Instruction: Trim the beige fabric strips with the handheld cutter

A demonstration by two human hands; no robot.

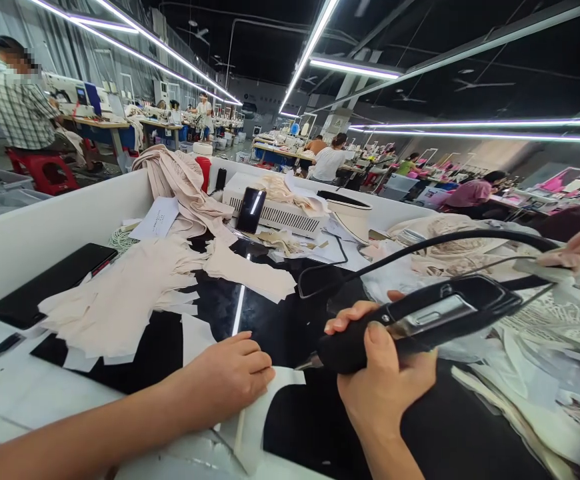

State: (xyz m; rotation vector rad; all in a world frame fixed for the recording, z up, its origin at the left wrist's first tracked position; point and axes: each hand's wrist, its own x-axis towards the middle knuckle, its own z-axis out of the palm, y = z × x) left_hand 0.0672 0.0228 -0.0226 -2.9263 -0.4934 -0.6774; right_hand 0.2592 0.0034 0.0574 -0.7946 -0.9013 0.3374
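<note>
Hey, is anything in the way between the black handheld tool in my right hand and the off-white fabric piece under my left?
Nothing visible blocks the black handheld tool's metal tip from the off-white fabric piece's right end; your left hand covers its upper-left part.

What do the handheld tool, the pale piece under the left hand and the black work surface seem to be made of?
Handheld tool: black body, likely plastic; its inset plate looks like metal, bright and reflective.
Pale piece: thin and matte, perhaps fabric, though stiff paper is possible.
Black work surface: polished glass or acrylic, perhaps, as the ceiling light seems mirrored in it.
</note>
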